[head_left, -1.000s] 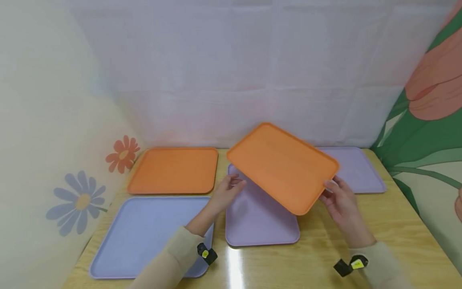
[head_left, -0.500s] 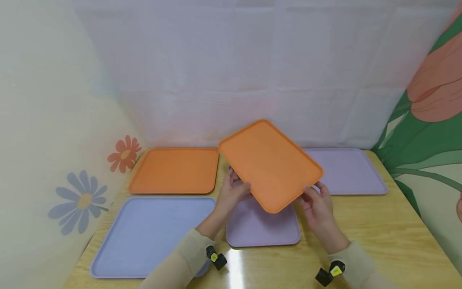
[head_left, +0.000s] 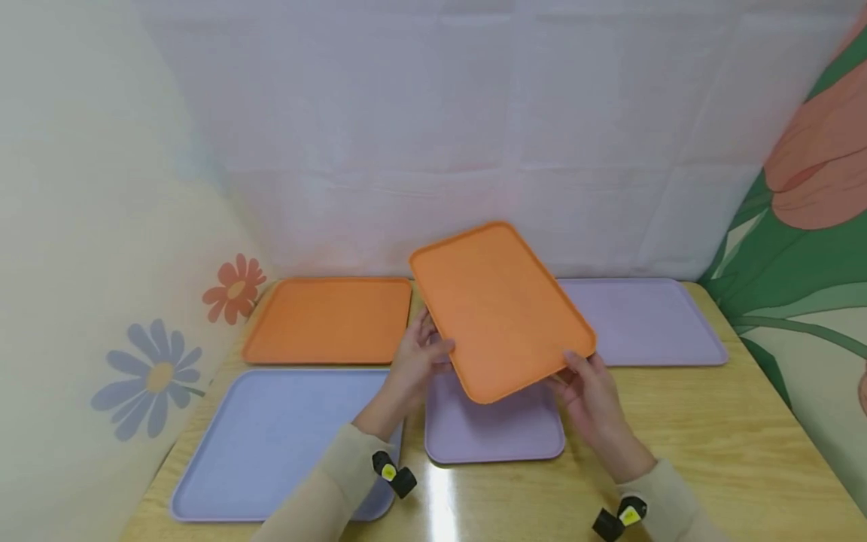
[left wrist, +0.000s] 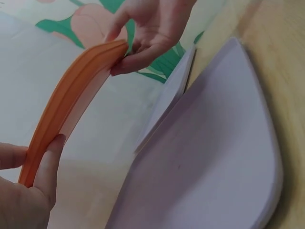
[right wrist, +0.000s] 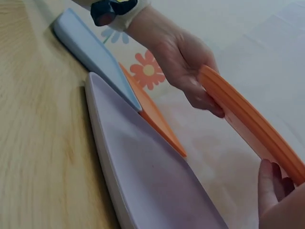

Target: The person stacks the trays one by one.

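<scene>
An orange tray [head_left: 501,312] is held up in the air, tilted and turned at an angle, over a purple tray [head_left: 494,433] on the table. My left hand [head_left: 415,361] grips its left edge, thumb on the upper face and fingers beneath. At the near right edge my right hand [head_left: 591,395] pinches the same tray between thumb and fingers. The left wrist view shows the orange tray [left wrist: 71,105] edge-on, with both hands on its rim. In the right wrist view the purple tray [right wrist: 147,167] lies below the raised tray [right wrist: 252,124].
Another orange tray [head_left: 328,320] lies at the back left of the wooden table [head_left: 731,444]. In front of it is a blue tray [head_left: 284,444], partly under my left forearm. A second purple tray [head_left: 637,320] lies at the back right. A white cloth [head_left: 406,135] hangs behind.
The orange tray has shifted left and turned clockwise. My left hand, free of it a second ago, has taken hold of its left edge. The right hand has moved left with the tray.
</scene>
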Available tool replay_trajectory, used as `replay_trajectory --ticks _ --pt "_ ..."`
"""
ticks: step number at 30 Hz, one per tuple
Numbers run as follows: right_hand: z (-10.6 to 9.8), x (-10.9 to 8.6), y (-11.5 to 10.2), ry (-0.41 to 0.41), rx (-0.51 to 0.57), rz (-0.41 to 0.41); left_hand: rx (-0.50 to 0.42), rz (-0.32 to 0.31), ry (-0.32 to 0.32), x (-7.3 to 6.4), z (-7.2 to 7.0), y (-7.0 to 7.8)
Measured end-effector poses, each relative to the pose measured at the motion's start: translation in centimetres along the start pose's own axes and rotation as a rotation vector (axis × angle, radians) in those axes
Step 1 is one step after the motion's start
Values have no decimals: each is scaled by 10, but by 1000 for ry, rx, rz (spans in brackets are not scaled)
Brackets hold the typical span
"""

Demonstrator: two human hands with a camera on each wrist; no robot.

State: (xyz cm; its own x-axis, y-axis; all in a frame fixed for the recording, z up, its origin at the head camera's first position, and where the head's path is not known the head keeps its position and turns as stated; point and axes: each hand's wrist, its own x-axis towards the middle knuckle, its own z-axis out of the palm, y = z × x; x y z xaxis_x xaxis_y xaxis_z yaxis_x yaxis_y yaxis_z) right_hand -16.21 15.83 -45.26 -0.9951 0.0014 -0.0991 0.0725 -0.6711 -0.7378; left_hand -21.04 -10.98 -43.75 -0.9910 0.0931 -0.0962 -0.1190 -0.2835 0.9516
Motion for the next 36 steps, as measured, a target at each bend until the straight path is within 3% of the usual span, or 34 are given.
replay_trajectory --ticks 6,17,22,26,31,36 --pt "-15 5 -16 -139 -36 15 12 -23 -95 -3 -18 11" --pt "-24 30 -39 -283 -343 162 155 -77 -292 -10 -44 14" --pt "-25 45 -40 -293 -419 206 161 -94 -349 -13 -49 13" --pt "-24 55 -42 -255 -505 243 156 -103 -377 -15 -52 13" --pt "-21 58 -42 -233 -635 237 196 -125 -373 -16 -55 14" --pt "-19 59 -40 -220 -682 224 297 -139 -362 -14 -57 17"
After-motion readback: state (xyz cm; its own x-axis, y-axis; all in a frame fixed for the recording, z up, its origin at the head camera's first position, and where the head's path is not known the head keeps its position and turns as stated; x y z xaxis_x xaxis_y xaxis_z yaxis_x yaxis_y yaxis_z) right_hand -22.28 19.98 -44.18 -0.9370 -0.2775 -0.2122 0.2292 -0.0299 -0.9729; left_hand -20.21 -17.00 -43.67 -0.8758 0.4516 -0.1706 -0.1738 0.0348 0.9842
